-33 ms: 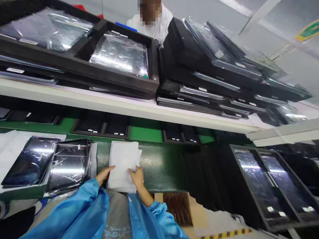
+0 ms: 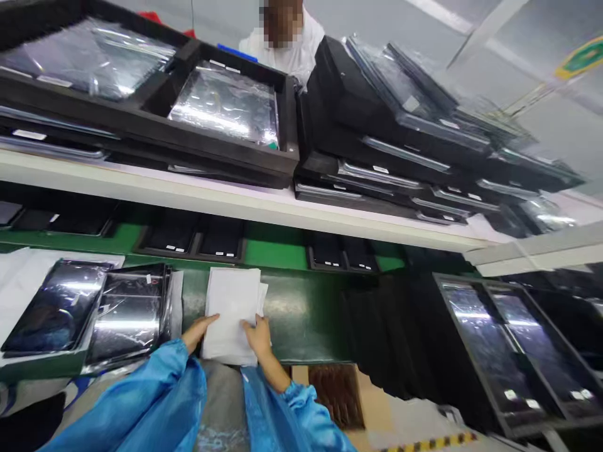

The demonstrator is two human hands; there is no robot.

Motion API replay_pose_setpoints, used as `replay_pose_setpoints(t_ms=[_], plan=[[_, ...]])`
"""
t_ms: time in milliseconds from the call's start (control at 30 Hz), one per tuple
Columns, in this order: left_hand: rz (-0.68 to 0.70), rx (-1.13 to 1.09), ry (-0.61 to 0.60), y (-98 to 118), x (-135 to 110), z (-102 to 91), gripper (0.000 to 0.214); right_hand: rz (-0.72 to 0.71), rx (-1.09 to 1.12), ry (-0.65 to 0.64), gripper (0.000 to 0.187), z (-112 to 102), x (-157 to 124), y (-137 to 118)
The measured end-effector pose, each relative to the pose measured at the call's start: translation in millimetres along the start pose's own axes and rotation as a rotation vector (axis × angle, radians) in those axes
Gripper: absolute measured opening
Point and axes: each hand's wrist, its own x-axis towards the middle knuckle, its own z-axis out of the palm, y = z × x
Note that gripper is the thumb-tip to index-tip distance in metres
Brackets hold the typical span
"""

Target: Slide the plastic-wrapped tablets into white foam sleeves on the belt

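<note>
A stack of white sheets (image 2: 233, 307) lies on the green work surface (image 2: 301, 314) in front of me. My left hand (image 2: 198, 331) grips the stack's lower left edge, fingers on top. At the lower right corner my right hand (image 2: 258, 336) holds the same stack, fingers spread over the top sheet. Both arms wear blue sleeves. Just left of the stack lie two dark glossy panels in clear bags (image 2: 129, 311), (image 2: 56, 307).
A white shelf (image 2: 235, 201) overhead carries black trays of bagged panels (image 2: 226, 103) and stacked black trays (image 2: 391, 144). More panels sit in black trays at the right (image 2: 513, 339). A black cloth (image 2: 400, 326) hangs beside the surface. A person in white (image 2: 287, 47) stands behind the shelf.
</note>
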Motion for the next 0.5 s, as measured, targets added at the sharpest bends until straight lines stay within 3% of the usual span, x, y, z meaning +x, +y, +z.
replay_pose_setpoints(t_ms=[167, 300, 400, 500], plan=[[0.110, -0.011, -0.045, 8, -22, 17.4, 0.060, 0.174, 0.496, -0.125, 0.037, -16, 0, 1], [0.109, 0.059, -0.237, 31, -49, 9.6, 0.058, 0.236, 0.946, -0.265, 0.052, -47, 5, -16], [0.113, 0.065, -0.319, 39, -61, 3.6, 0.051, 0.223, 1.202, -0.193, 0.054, -71, 6, -43], [0.197, -0.282, -0.254, 30, -66, 2.2, 0.050, 0.168, 1.269, -0.005, 0.052, -88, 0, -71]])
